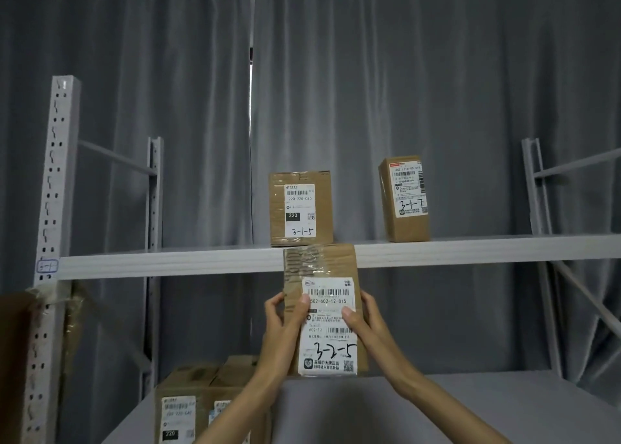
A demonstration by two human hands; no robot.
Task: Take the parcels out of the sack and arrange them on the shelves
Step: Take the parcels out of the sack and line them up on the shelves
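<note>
I hold a tall brown cardboard parcel point(322, 269) upright between both hands, its white label marked 3-2-5 facing me. My left hand point(282, 322) grips its left edge and my right hand point(364, 322) grips its right edge. The parcel's base is level with the lower shelf point(470, 406); whether it rests on the board I cannot tell. Its top overlaps the front edge of the upper shelf point(168, 262). On the upper shelf stand a parcel marked 3-1-5 point(300, 208) and a parcel marked 3-1-7 point(405, 198). The sack is out of view.
Two more labelled parcels point(191, 403) stand at the left of the lower shelf. White perforated uprights point(50, 208) frame the rack on the left, another upright point(537, 188) on the right. Grey curtains hang behind. A brown cardboard piece point(13, 359) sits at the far left.
</note>
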